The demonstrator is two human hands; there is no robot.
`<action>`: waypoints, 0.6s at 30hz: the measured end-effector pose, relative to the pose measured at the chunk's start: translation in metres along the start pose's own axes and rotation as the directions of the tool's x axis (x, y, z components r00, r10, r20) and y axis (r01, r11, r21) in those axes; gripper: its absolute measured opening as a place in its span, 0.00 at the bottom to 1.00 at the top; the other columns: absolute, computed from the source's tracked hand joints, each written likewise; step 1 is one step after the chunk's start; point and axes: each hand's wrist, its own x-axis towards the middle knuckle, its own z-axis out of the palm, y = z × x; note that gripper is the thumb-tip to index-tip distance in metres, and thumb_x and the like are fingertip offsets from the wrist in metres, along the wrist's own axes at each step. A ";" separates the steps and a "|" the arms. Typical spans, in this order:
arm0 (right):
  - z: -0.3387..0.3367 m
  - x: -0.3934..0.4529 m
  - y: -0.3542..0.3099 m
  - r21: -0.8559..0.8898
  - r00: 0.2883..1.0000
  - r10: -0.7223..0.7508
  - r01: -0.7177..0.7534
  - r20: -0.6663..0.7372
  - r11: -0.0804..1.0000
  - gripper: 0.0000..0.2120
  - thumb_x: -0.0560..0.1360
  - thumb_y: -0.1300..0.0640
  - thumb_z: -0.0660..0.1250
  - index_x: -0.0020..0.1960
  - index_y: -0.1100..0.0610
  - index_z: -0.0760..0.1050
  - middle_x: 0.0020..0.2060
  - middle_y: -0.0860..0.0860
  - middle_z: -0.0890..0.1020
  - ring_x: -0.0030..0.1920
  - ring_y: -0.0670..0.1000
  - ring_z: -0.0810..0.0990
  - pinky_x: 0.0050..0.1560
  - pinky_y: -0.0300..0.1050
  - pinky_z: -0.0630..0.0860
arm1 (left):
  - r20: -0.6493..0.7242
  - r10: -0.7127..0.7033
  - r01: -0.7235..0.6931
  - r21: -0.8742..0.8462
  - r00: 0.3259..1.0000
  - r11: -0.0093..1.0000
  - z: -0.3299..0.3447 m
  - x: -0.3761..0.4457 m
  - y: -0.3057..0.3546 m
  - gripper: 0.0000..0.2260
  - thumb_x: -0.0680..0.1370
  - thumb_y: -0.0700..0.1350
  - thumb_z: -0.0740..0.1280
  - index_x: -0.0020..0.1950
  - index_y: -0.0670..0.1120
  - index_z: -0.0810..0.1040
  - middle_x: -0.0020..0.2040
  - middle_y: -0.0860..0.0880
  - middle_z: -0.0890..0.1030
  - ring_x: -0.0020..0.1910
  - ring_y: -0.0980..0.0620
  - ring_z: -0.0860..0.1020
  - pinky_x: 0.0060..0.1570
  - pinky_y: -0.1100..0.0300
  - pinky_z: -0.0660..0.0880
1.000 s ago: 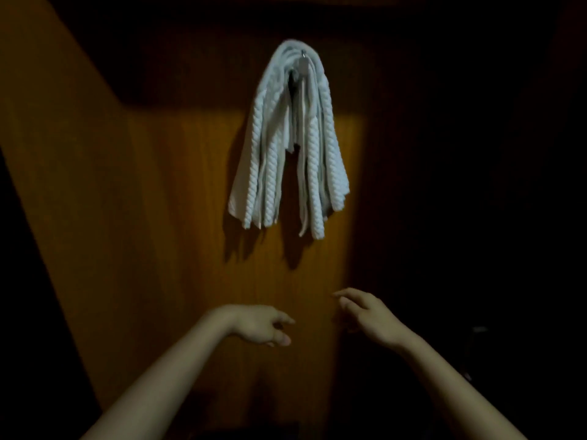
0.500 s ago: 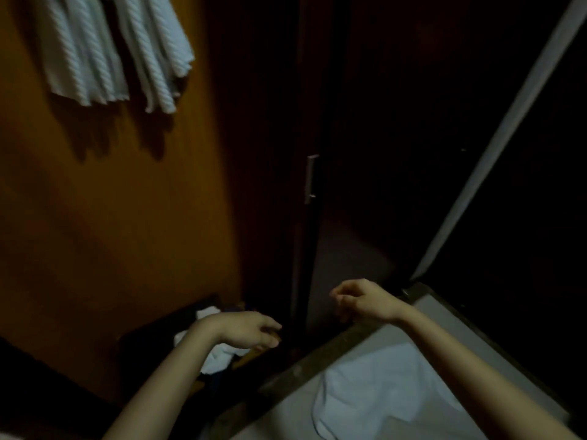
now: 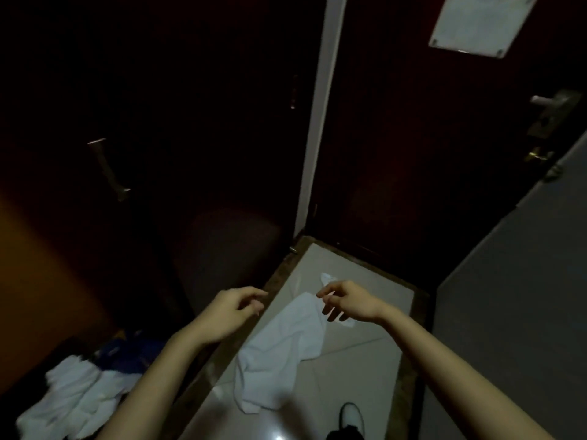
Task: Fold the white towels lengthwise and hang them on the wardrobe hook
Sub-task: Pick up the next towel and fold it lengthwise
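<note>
A crumpled white towel (image 3: 279,350) lies on the pale tiled floor (image 3: 359,376) below my hands. More white towels (image 3: 73,395) are heaped at the bottom left, inside the dark wardrobe base. My left hand (image 3: 233,308) hovers above the floor's dark border with loosely curled fingers and holds nothing. My right hand (image 3: 344,300) hangs over the far end of the floor towel, fingers spread and relaxed, also holding nothing. The hook and the hung towels are out of view.
A dark wardrobe door with a metal handle (image 3: 109,168) fills the left. A dark room door with a lever handle (image 3: 554,103) and a white notice (image 3: 476,23) stands ahead right. A grey wall (image 3: 514,281) bounds the right. My white shoe (image 3: 351,414) shows below.
My view has swung right and down, away from the hung towels to the floor. Both hands stayed out in front, holding nothing, and now hover over the floor towel.
</note>
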 end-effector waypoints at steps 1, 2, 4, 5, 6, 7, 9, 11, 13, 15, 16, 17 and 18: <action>-0.010 0.000 0.013 0.014 1.000 0.023 -0.023 -0.018 1.000 0.12 0.81 0.59 0.56 0.62 0.58 0.73 0.45 0.53 0.82 0.40 0.48 0.82 0.40 0.38 0.77 | 0.003 0.017 -0.017 -0.005 1.000 1.000 0.008 0.015 0.007 0.13 0.80 0.42 0.63 0.64 0.47 0.76 0.50 0.51 0.82 0.49 0.59 0.80 0.49 0.74 0.72; -0.019 0.001 0.027 0.027 0.998 0.046 -0.045 -0.034 0.999 0.12 0.81 0.59 0.57 0.61 0.58 0.73 0.43 0.51 0.81 0.39 0.47 0.82 0.40 0.39 0.77 | 0.008 0.033 -0.033 -0.012 0.999 0.999 0.017 0.030 0.014 0.13 0.79 0.43 0.63 0.63 0.46 0.76 0.50 0.51 0.83 0.49 0.59 0.80 0.49 0.74 0.72; -0.042 0.005 0.053 0.049 0.995 0.075 -0.072 -0.060 0.996 0.11 0.80 0.59 0.57 0.60 0.57 0.74 0.42 0.49 0.81 0.39 0.47 0.82 0.39 0.38 0.77 | 0.011 0.056 -0.055 -0.029 0.998 0.998 0.037 0.061 0.030 0.13 0.79 0.43 0.64 0.62 0.45 0.77 0.49 0.49 0.83 0.48 0.59 0.81 0.50 0.72 0.73; -0.055 0.009 0.066 0.061 0.994 0.084 -0.080 -0.067 0.995 0.11 0.80 0.59 0.57 0.60 0.57 0.74 0.42 0.50 0.81 0.39 0.47 0.82 0.38 0.38 0.77 | 0.016 0.062 -0.061 -0.035 0.998 0.998 0.048 0.078 0.038 0.12 0.79 0.42 0.64 0.62 0.45 0.78 0.49 0.49 0.83 0.48 0.59 0.81 0.50 0.72 0.73; -0.069 0.013 0.079 0.071 0.993 0.092 -0.087 -0.071 0.994 0.11 0.80 0.59 0.57 0.59 0.57 0.74 0.42 0.50 0.82 0.39 0.47 0.82 0.38 0.38 0.77 | 0.028 0.065 -0.064 -0.035 0.998 0.997 0.059 0.096 0.046 0.12 0.79 0.42 0.64 0.62 0.45 0.78 0.49 0.49 0.83 0.47 0.60 0.81 0.49 0.72 0.73; -0.083 0.019 0.092 0.080 0.993 0.097 -0.091 -0.073 0.993 0.11 0.80 0.59 0.57 0.59 0.57 0.74 0.42 0.50 0.82 0.39 0.47 0.82 0.38 0.38 0.77 | 0.044 0.066 -0.065 -0.026 0.997 0.998 0.069 0.114 0.054 0.12 0.79 0.42 0.64 0.62 0.45 0.78 0.50 0.50 0.83 0.47 0.60 0.81 0.49 0.72 0.74; -0.114 0.032 0.117 0.100 0.992 0.105 -0.098 -0.074 0.990 0.11 0.80 0.60 0.57 0.59 0.57 0.74 0.41 0.50 0.81 0.38 0.47 0.81 0.38 0.37 0.76 | 0.090 0.047 -0.047 0.002 0.995 0.999 0.090 0.154 0.069 0.12 0.79 0.42 0.63 0.62 0.45 0.77 0.52 0.50 0.82 0.49 0.58 0.80 0.52 0.68 0.75; -0.145 0.050 0.143 0.118 0.990 0.116 -0.106 -0.080 0.987 0.10 0.81 0.60 0.57 0.59 0.57 0.74 0.40 0.50 0.81 0.37 0.46 0.81 0.37 0.37 0.75 | 0.167 -0.021 0.016 0.031 0.986 0.999 0.109 0.194 0.083 0.14 0.80 0.44 0.62 0.65 0.46 0.75 0.55 0.49 0.80 0.52 0.56 0.79 0.57 0.61 0.75; -0.172 0.067 0.169 0.162 0.988 0.130 -0.116 -0.080 0.980 0.11 0.81 0.61 0.56 0.59 0.58 0.74 0.39 0.51 0.81 0.37 0.47 0.80 0.37 0.39 0.74 | 0.259 -0.114 0.103 0.059 0.959 0.993 0.128 0.232 0.095 0.15 0.80 0.45 0.61 0.67 0.47 0.72 0.56 0.48 0.79 0.53 0.55 0.79 0.57 0.60 0.74; -0.195 0.084 0.197 0.208 0.986 0.150 -0.131 -0.078 0.969 0.11 0.80 0.62 0.55 0.58 0.59 0.74 0.39 0.53 0.81 0.36 0.48 0.80 0.36 0.37 0.73 | 0.318 -0.187 0.171 0.076 0.930 0.982 0.147 0.267 0.107 0.16 0.81 0.47 0.61 0.68 0.48 0.70 0.54 0.49 0.78 0.52 0.55 0.79 0.55 0.63 0.73; -0.206 0.094 0.211 0.218 0.984 0.160 -0.140 -0.076 0.966 0.11 0.80 0.63 0.55 0.57 0.59 0.74 0.40 0.53 0.81 0.36 0.49 0.80 0.35 0.36 0.73 | 0.320 -0.206 0.195 0.067 0.925 0.979 0.157 0.284 0.111 0.16 0.81 0.47 0.61 0.68 0.48 0.70 0.53 0.49 0.78 0.51 0.55 0.79 0.53 0.64 0.72; -0.215 0.103 0.225 0.225 0.983 0.169 -0.150 -0.067 0.963 0.11 0.80 0.63 0.55 0.56 0.59 0.75 0.40 0.54 0.80 0.36 0.48 0.79 0.34 0.35 0.73 | 0.306 -0.216 0.213 0.045 0.927 0.976 0.167 0.301 0.114 0.16 0.80 0.47 0.61 0.68 0.48 0.70 0.52 0.49 0.78 0.50 0.56 0.79 0.51 0.66 0.72; -0.224 0.113 0.239 0.241 0.983 0.176 -0.158 -0.055 0.958 0.10 0.80 0.64 0.56 0.54 0.59 0.75 0.40 0.54 0.80 0.36 0.48 0.79 0.33 0.34 0.73 | 0.281 -0.224 0.229 0.014 0.933 0.973 0.177 0.316 0.115 0.15 0.80 0.46 0.61 0.67 0.48 0.71 0.52 0.49 0.78 0.49 0.57 0.79 0.49 0.67 0.72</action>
